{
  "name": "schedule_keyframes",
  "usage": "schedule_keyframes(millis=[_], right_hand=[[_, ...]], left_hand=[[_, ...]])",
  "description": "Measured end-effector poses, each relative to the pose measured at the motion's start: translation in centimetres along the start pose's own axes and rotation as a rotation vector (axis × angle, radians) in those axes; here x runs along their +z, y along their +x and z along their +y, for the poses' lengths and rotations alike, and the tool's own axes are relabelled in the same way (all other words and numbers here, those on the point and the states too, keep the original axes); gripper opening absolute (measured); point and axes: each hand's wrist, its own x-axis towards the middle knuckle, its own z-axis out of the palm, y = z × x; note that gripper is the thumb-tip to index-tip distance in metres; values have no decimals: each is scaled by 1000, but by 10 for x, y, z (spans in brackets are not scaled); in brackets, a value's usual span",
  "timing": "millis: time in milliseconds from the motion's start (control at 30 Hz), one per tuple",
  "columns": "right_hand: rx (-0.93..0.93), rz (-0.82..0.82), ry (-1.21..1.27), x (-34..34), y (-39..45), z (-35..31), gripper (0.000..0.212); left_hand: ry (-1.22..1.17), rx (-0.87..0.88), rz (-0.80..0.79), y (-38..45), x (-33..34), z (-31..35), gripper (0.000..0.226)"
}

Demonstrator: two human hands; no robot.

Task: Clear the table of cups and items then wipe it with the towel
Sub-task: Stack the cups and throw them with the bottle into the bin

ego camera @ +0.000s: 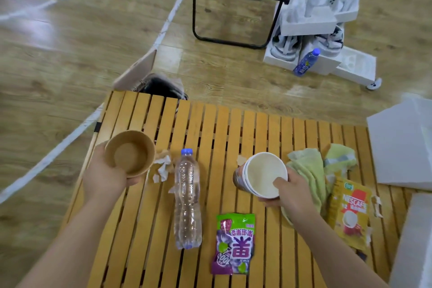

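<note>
Nearest you, at 6 o'clock on the slatted worktop [236, 128], lie the purple candy packet [233, 243] and, just left of it, a clear water bottle [187, 199] on its side. Your left hand [105, 177] at 9 o'clock has its grip curled round a brown paper bowl [129, 153], which looks lifted over the worktop's left edge. Your right hand [292, 192] at 3 o'clock pinches the rim of a white paper cup [265, 174], thumb inside, fingers outside; the cup is tilted toward you and seems nested with other cups. Just right of that hand the green towel [311, 170] lies crumpled, touching the yellow Nescafé packet [350, 210] at 4 o'clock. Torn paper scraps [162, 167] sit between the bowl and the bottle.

You appear to be in the clearing step, with both cups in hand and wiping not yet begun. A dark bin [161, 87] shows beyond the far edge at 11 o'clock; that is probably where these go. Next you need to carry both there without spilling any dregs, then return for the bottle, packets and scraps before taking up the towel.
</note>
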Motion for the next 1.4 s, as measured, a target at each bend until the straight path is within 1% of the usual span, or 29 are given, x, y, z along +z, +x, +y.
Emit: schedule_keyframes(millis=[100,233,400,467,533,633,733,867,933,1000,1033,1067,1133,1200,1233,1267,1300,1333,1367,1400], right_hand=[[-85,-15,5,18,-4,-30,35],[-174,-136,38,67,-5,-82,36],[-231,-291,-48,163,-12,-138,37],[-231,-309,-145,199,-15,-151,33],[-232,-306,-211,227,-17,-157,35],[-241,-270,-245,251,-17,-160,38],[-266,-280,-284,262,-13,-160,38],[-223,-391,-314,275,-15,-151,36],[-247,-440,-306,278,-14,-146,37],[-270,-436,-323,273,-13,-142,51],[-265,-415,-324,266,-11,-139,59],[-251,-395,-307,257,-9,-135,61],[-233,-346,-259,235,-8,-120,44],[-278,-202,-320,213,-5,-94,30],[-305,-110,-378,202,-3,-77,29],[-314,-24,-444,189,-2,-59,29],[-312,43,-515,175,-1,-40,31],[-305,84,-585,159,-2,-22,32],[-290,100,-653,141,-6,-5,32],[-275,103,-716,123,-9,12,31]], left_hand=[[-62,-107,56,12,-7,-14,64],[-220,-202,36,27,-19,-27,63],[-158,-232,39,36,-17,-38,60],[-157,-244,39,40,-17,-39,57],[-154,-278,22,43,-19,-42,55],[-143,-297,-53,45,-27,-42,50],[-127,-300,-118,46,-38,-43,49],[-194,-309,-177,40,-47,-47,54],[-243,-299,-208,36,-50,-47,54],[-261,-289,-209,29,-50,-48,53],[-258,-294,-181,25,-48,-50,49],[-256,-315,-136,18,-45,-52,46],[-230,-374,-25,3,-37,-57,41],[-150,-464,11,-13,-25,-61,35],[-121,-497,-31,-22,-18,-62,25],[-101,-511,-128,-30,-8,-61,19],[-74,-484,-265,-38,4,-58,22],[-39,-406,-412,-44,16,-54,21],[34,-306,-528,-49,30,-48,15],[123,-201,-594,-53,44,-41,11]])
